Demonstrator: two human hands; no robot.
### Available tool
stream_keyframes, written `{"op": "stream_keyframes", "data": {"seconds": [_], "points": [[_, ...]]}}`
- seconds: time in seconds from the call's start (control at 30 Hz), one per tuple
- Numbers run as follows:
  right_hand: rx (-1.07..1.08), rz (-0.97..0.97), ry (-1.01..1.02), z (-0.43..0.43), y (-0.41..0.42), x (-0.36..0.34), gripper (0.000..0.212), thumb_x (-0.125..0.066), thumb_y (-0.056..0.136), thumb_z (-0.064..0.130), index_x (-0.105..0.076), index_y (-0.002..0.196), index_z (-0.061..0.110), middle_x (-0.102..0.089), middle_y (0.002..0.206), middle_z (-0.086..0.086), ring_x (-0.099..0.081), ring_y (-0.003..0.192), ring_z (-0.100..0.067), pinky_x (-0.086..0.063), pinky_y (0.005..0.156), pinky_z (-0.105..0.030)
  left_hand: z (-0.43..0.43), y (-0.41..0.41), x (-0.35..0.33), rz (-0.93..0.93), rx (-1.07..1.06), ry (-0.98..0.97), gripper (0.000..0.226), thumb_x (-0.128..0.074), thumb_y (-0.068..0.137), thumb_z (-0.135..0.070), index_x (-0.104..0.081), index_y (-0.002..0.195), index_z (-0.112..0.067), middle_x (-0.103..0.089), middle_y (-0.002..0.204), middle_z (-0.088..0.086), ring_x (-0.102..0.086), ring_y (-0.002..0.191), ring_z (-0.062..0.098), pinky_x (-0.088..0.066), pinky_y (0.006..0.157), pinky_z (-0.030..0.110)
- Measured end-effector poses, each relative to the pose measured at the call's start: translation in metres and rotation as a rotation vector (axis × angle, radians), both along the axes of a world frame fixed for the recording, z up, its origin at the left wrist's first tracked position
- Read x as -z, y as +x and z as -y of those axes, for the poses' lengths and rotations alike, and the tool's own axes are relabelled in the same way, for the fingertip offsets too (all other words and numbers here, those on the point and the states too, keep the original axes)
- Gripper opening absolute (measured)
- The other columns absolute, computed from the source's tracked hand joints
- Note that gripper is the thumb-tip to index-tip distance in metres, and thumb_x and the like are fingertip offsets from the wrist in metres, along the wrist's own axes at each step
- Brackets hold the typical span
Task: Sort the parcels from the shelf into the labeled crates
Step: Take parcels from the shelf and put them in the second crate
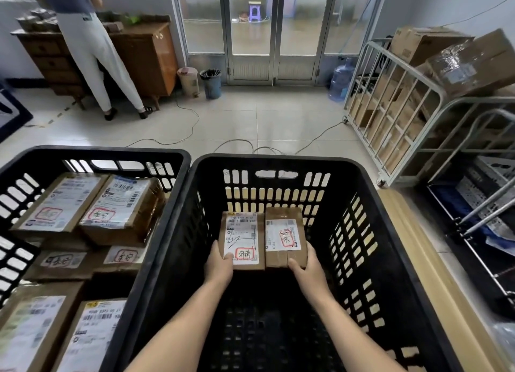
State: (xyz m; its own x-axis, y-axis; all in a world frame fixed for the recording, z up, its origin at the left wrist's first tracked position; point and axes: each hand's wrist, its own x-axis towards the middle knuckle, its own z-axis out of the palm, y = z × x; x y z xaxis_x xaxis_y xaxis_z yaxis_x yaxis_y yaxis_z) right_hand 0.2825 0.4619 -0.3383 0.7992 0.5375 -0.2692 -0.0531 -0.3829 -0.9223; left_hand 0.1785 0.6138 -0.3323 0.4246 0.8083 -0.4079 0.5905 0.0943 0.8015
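Two small brown cardboard parcels sit side by side deep inside the right black crate (362, 210). My left hand (218, 263) grips the near edge of the left parcel (242, 239), which bears a white label with a red stamp. My right hand (305, 266) holds the near right corner of the right parcel (284, 236), also white-labelled with red writing. Both forearms reach down into the crate. Whether the parcels rest on the crate floor or hang just above it I cannot tell.
The left black crate (111, 151) holds several labelled parcels (119, 207). A metal cage trolley (390, 115) with cardboard boxes stands at the right. A person (94, 54) stands at a wooden dresser (147, 57) at the far left. Cables lie across the tiled floor.
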Motion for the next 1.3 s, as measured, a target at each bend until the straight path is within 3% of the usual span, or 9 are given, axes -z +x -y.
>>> {"op": "stream_keyframes", "data": {"seconds": [0.07,0.13,0.2,0.27,0.43,0.63,0.8,1.13,1.3], "points": [[-0.018,0.083,-0.065,-0.003,-0.001,-0.006,0.059,-0.054,0.090,0.008,-0.028,0.141,0.018,-0.045,0.137,-0.003,-0.043,0.124,-0.014,-0.038,0.103,-0.030,0.000,-0.002,-0.001,-0.075,0.083,0.104,0.054,-0.046,0.093,-0.007,-0.028,0.144,-0.010,-0.047,0.139,0.012,-0.048,0.124,0.027,-0.041,0.102,0.034],[-0.073,0.265,-0.187,-0.003,0.000,-0.012,0.069,-0.055,0.090,0.011,-0.017,0.147,0.016,-0.027,0.151,-0.005,-0.025,0.139,-0.018,-0.025,0.115,-0.035,0.003,-0.005,-0.003,-0.099,0.199,0.220,0.064,-0.054,0.090,-0.012,-0.021,0.146,-0.012,-0.034,0.148,0.012,-0.036,0.134,0.027,-0.035,0.110,0.042],[-0.183,0.498,-0.279,-0.001,-0.001,-0.015,0.073,-0.056,0.091,0.020,-0.012,0.149,0.019,-0.010,0.157,-0.001,-0.007,0.145,-0.017,-0.012,0.118,-0.034,0.007,-0.010,-0.005,-0.207,0.352,0.355,0.081,-0.061,0.088,-0.028,-0.010,0.149,-0.015,-0.012,0.157,0.010,-0.013,0.144,0.026,-0.022,0.117,0.042],[-0.307,0.663,-0.355,0.000,-0.003,-0.014,0.073,-0.056,0.090,0.029,-0.013,0.149,0.019,-0.005,0.158,0.001,-0.002,0.145,-0.014,-0.007,0.117,-0.031,0.009,-0.014,-0.005,-0.365,0.536,0.503,0.092,-0.062,0.084,-0.043,-0.003,0.150,-0.018,0.004,0.159,0.003,0.004,0.146,0.021,-0.010,0.118,0.037],[-0.419,0.815,-0.503,0.002,-0.001,-0.004,0.063,-0.050,0.094,0.022,-0.018,0.148,0.019,-0.010,0.158,0.001,-0.006,0.145,-0.015,-0.006,0.116,-0.027,0.006,-0.018,-0.001,-0.506,0.718,0.680,0.078,-0.056,0.091,-0.031,-0.007,0.149,-0.017,0.000,0.159,0.002,-0.001,0.147,0.019,-0.012,0.118,0.033],[-0.375,0.912,-0.454,0.001,-0.005,0.005,0.057,-0.061,0.086,0.006,-0.040,0.139,0.010,-0.035,0.149,-0.007,-0.030,0.140,-0.026,-0.021,0.112,-0.033,0.007,-0.018,0.005,-0.499,0.700,0.740,0.064,-0.041,0.097,-0.017,-0.005,0.150,-0.017,0.001,0.160,0.003,0.001,0.147,0.018,-0.012,0.118,0.031],[-0.448,0.843,-0.542,-0.005,0.000,-0.007,0.060,-0.047,0.094,0.012,-0.020,0.147,0.017,-0.013,0.157,-0.001,-0.006,0.145,-0.016,-0.009,0.117,-0.029,0.009,-0.011,-0.010,-0.659,0.806,0.725,0.082,-0.052,0.091,-0.035,0.001,0.149,-0.011,0.005,0.159,0.009,0.004,0.147,0.022,-0.002,0.118,0.034],[-0.427,0.808,-0.660,0.029,-0.027,-0.039,0.073,-0.058,0.087,0.019,-0.018,0.147,0.016,-0.015,0.156,-0.001,-0.012,0.144,-0.018,-0.014,0.119,-0.034,0.022,-0.032,-0.066,-0.780,0.851,0.779,0.078,-0.052,0.090,-0.037,-0.008,0.148,-0.010,-0.007,0.157,0.016,-0.001,0.146,0.030,-0.001,0.119,0.041],[-0.423,0.806,-0.669,0.045,-0.047,-0.066,0.058,-0.055,0.089,0.022,-0.030,0.141,0.015,-0.029,0.150,-0.002,-0.024,0.140,-0.018,-0.020,0.115,-0.031,0.035,-0.056,-0.091,-0.684,0.869,0.876,0.072,-0.054,0.089,-0.037,-0.019,0.146,-0.010,-0.019,0.154,0.014,-0.007,0.145,0.029,-0.004,0.119,0.041]]}}
